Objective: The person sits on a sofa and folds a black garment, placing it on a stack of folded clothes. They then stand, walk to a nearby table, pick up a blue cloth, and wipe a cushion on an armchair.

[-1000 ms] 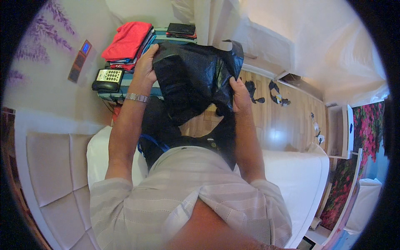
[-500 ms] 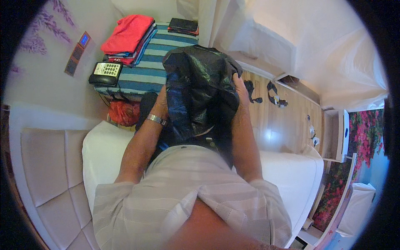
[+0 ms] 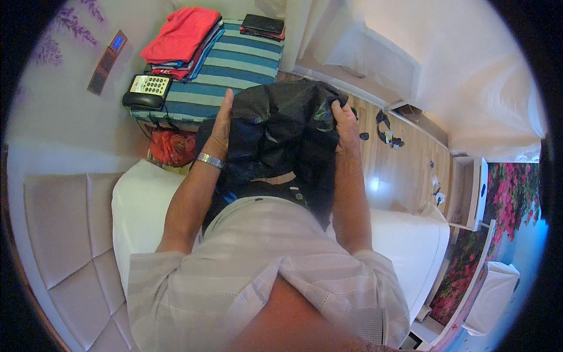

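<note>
Between my hands, above my lap, hangs a shiny black creased sheet (image 3: 281,126), fabric or thin plastic; I cannot tell which. Square fold lines cross it. My right hand (image 3: 347,129) grips its upper right edge, with the thumb showing on the near side. Along the left edge, my left hand (image 3: 220,129) holds it with one digit pointing up; its other fingers are hidden behind the black material. A metal watch band (image 3: 211,160) circles my left wrist.
Ahead left, a striped bench (image 3: 240,64) bears folded clothes (image 3: 185,35), a black wallet-like stack (image 3: 262,24) and a telephone (image 3: 149,91). A red plastic bag (image 3: 172,146) sits below. Black straps (image 3: 385,129) lie on the wooden floor (image 3: 375,170). White bedding (image 3: 404,240) is beneath me.
The black sheet has come lower and spread flatter, showing its fold lines. My left hand has shifted outward with a digit raised; my right hand has moved slightly outward and down.
</note>
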`<action>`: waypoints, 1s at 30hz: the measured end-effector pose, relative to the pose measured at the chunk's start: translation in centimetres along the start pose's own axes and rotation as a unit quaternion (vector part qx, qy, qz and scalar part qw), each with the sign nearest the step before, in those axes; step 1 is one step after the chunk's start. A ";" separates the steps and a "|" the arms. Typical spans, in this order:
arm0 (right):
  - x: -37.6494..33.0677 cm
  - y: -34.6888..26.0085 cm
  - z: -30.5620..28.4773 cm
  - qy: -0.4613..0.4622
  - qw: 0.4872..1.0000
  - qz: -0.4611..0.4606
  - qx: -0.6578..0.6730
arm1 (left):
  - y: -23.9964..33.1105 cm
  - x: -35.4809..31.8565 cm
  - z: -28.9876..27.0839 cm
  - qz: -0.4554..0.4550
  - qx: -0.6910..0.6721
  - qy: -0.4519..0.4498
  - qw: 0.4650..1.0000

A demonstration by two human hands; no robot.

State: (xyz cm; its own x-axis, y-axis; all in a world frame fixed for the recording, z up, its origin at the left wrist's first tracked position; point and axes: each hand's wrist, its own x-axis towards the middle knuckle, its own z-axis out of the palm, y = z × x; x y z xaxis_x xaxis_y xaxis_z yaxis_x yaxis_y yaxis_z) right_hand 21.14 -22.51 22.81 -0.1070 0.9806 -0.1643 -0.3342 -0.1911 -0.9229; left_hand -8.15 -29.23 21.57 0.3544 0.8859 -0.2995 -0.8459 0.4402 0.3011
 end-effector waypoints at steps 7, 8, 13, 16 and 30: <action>0.0 -0.5 -0.3 -0.020 0.999 -0.016 -0.041 | 0.1 1.3 -3.4 0.032 0.215 0.036 0.975; 0.0 -0.6 -0.7 -0.024 0.999 -0.013 -0.038 | 0.1 1.1 -3.1 0.036 0.210 0.042 0.976; 0.8 -0.9 -1.8 -0.016 0.999 -0.038 -0.032 | 1.2 0.4 -3.1 0.077 0.246 0.038 0.965; 0.6 -1.5 -2.0 -0.005 0.999 -0.022 -0.038 | 1.6 0.0 -3.2 0.080 0.266 0.045 0.960; -1.7 3.3 -3.4 -0.048 0.989 0.007 -0.137 | 1.9 -0.2 -1.6 0.099 0.226 0.123 0.961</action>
State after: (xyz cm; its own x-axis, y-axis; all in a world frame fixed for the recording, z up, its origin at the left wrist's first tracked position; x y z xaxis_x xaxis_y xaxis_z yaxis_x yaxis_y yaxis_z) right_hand 23.43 -24.69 18.87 -0.2024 0.9667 -0.1564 -0.0665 -0.1729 -0.9827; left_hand -10.51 -28.82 20.78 0.0516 0.9219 -0.3840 -0.6072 0.3343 0.7208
